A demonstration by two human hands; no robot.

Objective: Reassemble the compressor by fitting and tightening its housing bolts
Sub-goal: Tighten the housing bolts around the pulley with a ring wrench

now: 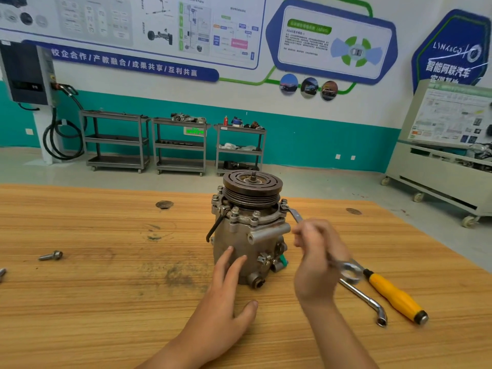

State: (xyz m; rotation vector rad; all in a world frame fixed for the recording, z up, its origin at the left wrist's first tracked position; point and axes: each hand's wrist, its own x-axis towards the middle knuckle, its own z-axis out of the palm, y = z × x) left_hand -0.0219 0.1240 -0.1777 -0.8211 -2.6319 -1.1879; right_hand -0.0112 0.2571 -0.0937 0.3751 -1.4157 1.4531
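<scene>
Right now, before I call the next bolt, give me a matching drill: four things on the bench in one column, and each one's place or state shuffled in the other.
1 spanner
2 yellow-handled screwdriver
3 loose bolt
4 left hand

A lying on the table, far left of the compressor
B fingers straight against the compressor body
C ring end on a housing bolt, held by the right hand
D lying on the table, right of the compressor

Pairs: 1-C, 2-D, 3-A, 4-B
</scene>
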